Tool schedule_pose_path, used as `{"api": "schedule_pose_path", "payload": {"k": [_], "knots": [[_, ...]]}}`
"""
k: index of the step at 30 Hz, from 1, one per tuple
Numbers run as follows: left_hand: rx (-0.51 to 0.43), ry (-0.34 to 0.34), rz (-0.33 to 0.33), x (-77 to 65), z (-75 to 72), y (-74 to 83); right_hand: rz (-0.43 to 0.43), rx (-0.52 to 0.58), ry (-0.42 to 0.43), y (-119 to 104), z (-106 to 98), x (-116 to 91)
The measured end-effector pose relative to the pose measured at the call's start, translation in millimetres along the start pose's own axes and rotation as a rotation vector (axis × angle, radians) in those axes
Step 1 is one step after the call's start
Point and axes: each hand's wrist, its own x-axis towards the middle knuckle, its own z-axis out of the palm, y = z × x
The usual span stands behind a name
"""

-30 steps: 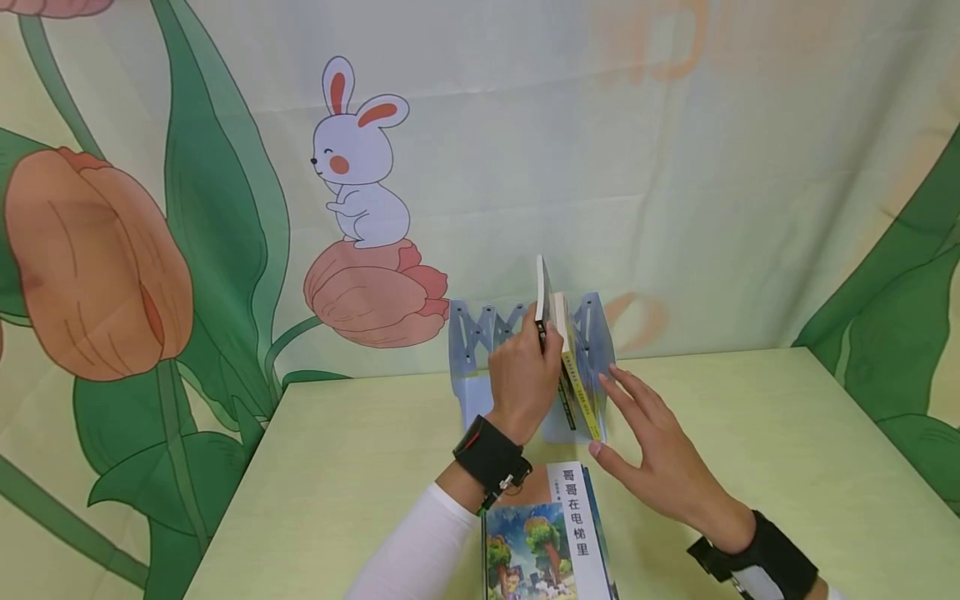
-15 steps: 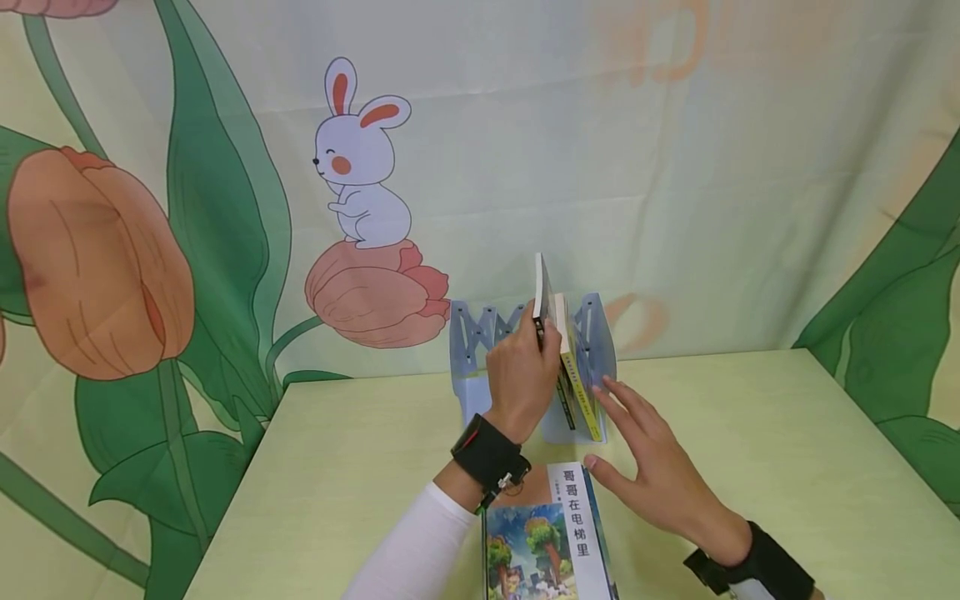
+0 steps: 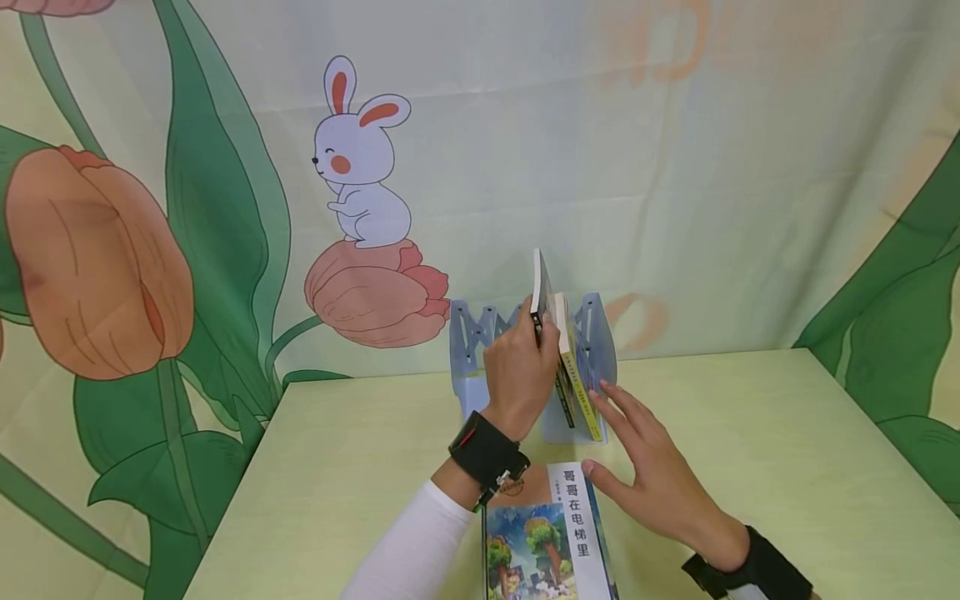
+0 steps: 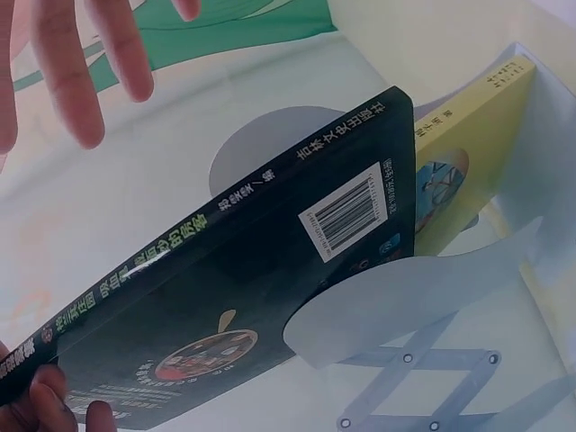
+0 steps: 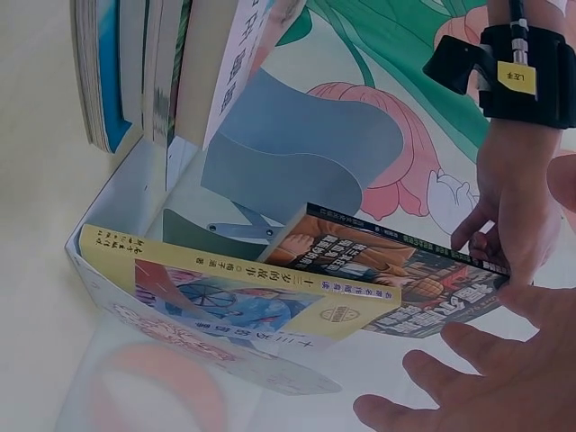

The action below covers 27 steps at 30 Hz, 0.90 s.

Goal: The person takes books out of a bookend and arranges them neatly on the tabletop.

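Note:
My left hand grips the upper end of a black paperback book, thumb on one side and fingers on the other. The book's lower part stands tilted within a light blue expandable book rack. Beside it a yellow book leans along the rack's right end panel. My right hand is held with spread, nearly straight fingers just right of the yellow book, holding nothing. In the left wrist view, fingertips of the right hand hang above the black book's spine.
A stack of books lies in front of the rack on the pale yellow table; its top cover has trees and a white title strip. Behind the table hangs a cloth backdrop with a rabbit and tulips.
My left hand and the black book have risen slightly and shifted a little left. The right hand has drifted a little left and down, its fingers still spread.

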Motion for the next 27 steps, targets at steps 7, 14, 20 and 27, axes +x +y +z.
{"api": "schedule_pose_path", "payload": {"k": [7,14,20,27], "knots": [[-0.006,0.02,0.015,3.6,-5.3,3.1,-0.013,-0.007,0.015,0.1,-0.1,-0.2],[-0.018,0.037,0.014,5.8,-9.7,5.3,-0.015,-0.012,0.013,-1.5,-1.0,-2.0],[-0.022,0.042,0.014,8.4,-12.0,6.9,-0.027,-0.023,0.016,-4.0,-2.9,-2.1],[-0.013,0.048,0.021,10.7,-15.3,9.5,-0.034,-0.033,0.017,-5.3,-4.0,-2.4]]}}
